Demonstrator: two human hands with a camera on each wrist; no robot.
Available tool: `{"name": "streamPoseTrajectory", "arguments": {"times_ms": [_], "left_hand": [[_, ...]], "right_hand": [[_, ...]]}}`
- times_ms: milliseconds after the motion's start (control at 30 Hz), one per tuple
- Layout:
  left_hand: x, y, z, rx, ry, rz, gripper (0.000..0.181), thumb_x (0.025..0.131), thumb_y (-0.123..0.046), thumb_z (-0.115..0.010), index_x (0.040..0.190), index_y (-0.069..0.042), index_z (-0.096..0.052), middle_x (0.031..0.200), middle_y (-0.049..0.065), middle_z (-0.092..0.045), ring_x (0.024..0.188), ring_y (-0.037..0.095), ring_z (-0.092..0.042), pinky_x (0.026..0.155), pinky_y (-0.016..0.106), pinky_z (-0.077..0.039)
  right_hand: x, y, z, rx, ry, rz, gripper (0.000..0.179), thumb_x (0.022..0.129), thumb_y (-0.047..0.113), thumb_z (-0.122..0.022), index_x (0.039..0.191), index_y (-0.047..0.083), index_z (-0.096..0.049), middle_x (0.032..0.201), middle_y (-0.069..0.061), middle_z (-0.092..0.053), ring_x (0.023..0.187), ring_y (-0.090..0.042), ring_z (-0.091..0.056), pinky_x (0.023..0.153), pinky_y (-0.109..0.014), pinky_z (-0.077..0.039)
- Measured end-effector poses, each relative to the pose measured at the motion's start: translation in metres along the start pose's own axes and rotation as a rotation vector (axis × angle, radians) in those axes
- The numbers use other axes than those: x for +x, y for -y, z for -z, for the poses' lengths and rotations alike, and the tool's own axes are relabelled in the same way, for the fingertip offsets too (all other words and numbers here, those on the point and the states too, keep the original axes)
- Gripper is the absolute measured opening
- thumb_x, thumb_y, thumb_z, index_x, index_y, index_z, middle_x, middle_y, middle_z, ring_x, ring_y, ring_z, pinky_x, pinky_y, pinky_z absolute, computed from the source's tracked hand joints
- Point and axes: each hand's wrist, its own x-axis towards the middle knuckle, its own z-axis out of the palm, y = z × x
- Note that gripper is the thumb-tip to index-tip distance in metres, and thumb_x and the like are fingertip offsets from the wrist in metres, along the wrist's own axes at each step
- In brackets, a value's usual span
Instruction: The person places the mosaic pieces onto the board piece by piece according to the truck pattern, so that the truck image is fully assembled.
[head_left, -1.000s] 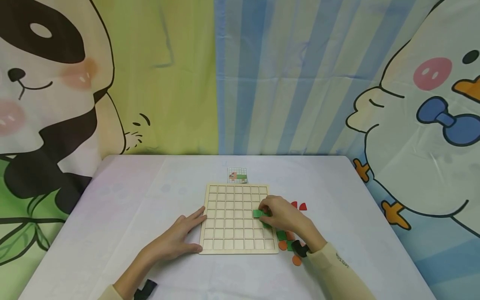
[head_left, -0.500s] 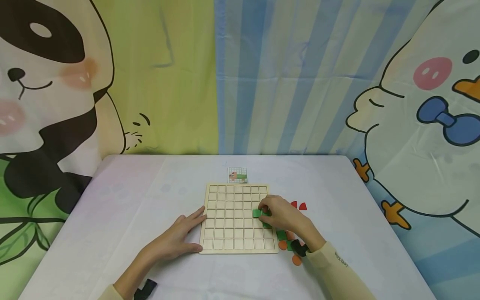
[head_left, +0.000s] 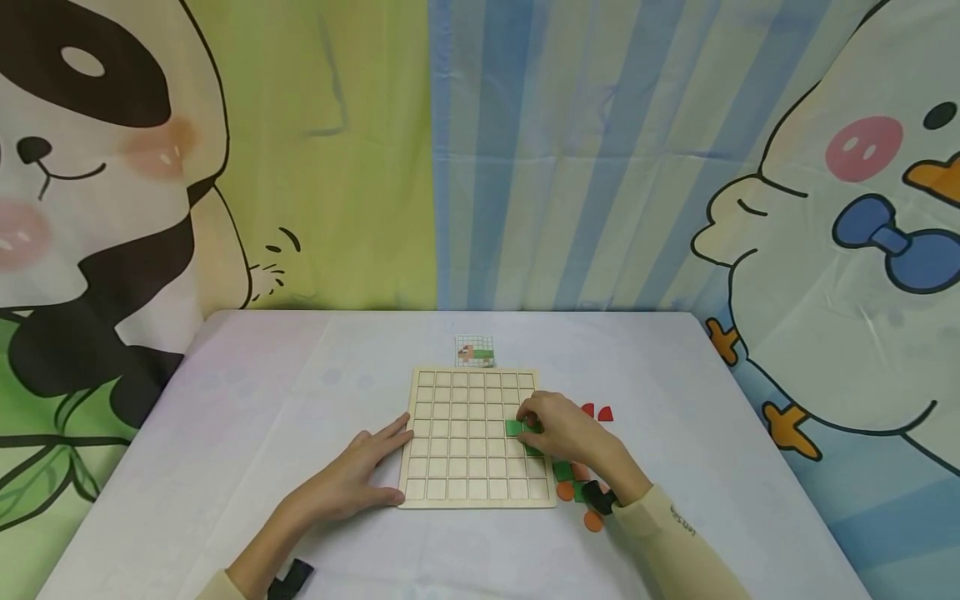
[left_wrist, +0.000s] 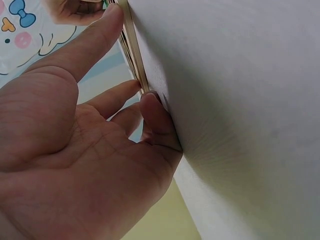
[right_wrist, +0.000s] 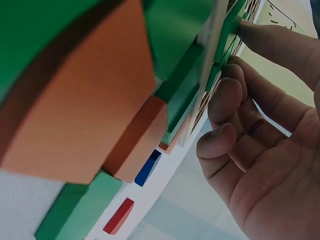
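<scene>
A wooden grid board [head_left: 451, 507] lies flat on the white table. My left hand [head_left: 351, 479] rests along its left edge with fingers extended, thumb at the near corner; the left wrist view shows the fingertips against the board's edge [left_wrist: 134, 47]. Over the right side of the board, my right hand [head_left: 564, 425] pinches a green tile [right_wrist: 231, 31] between thumb and index finger, its other fingers curled loosely. Beside it, one green square tile [head_left: 513, 427] sits in a cell to the left. Another green tile [head_left: 534, 452] sits nearer me, partly hidden by the hand.
Right of the board lie loose tiles: a green one [head_left: 563, 471], orange round ones [head_left: 593, 521] and red quarter-rounds [head_left: 606, 413]. A blue tile [right_wrist: 148, 169] shows in the right wrist view. Behind the board is a small picture card [head_left: 476, 351]. Printed curtains hang behind the table.
</scene>
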Motion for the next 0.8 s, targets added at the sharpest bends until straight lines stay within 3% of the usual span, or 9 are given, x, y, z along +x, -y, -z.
{"name": "streamPoseTrajectory", "arguments": {"times_ms": [433,600,800], "left_hand": [[0.000,-0.001,0.001,-0.009,-0.005,0.003,0.090,0.081,-0.030,-0.090,0.158,-0.009,-0.050,0.178,0.007,-0.026,0.103,0.014,-0.040,0.087,0.023,-0.040],[0.000,-0.001,-0.001,-0.001,-0.001,0.027,0.090,0.080,-0.029,-0.091,0.158,-0.010,-0.050,0.178,0.004,-0.025,0.103,0.013,-0.040,0.087,0.022,-0.040],[0.000,-0.002,0.000,0.001,0.003,0.024,0.090,0.081,-0.028,-0.091,0.159,-0.010,-0.049,0.178,0.004,-0.025,0.104,0.013,-0.040,0.088,0.023,-0.040]], "right_hand": [[-0.008,-0.002,0.005,0.030,-0.010,-0.037,0.025,0.091,0.018,-0.083,0.112,0.006,-0.077,0.093,0.000,-0.069,0.083,-0.014,-0.058,0.074,-0.024,-0.051],[-0.015,-0.011,0.010,0.018,-0.022,-0.030,0.024,0.092,0.018,-0.081,0.112,0.004,-0.077,0.097,0.000,-0.071,0.087,-0.014,-0.062,0.077,-0.026,-0.053],[-0.025,-0.021,0.015,0.026,-0.038,-0.040,0.022,0.092,0.016,-0.081,0.110,0.004,-0.077,0.092,0.003,-0.069,0.079,-0.010,-0.057,0.071,-0.023,-0.049]]}}
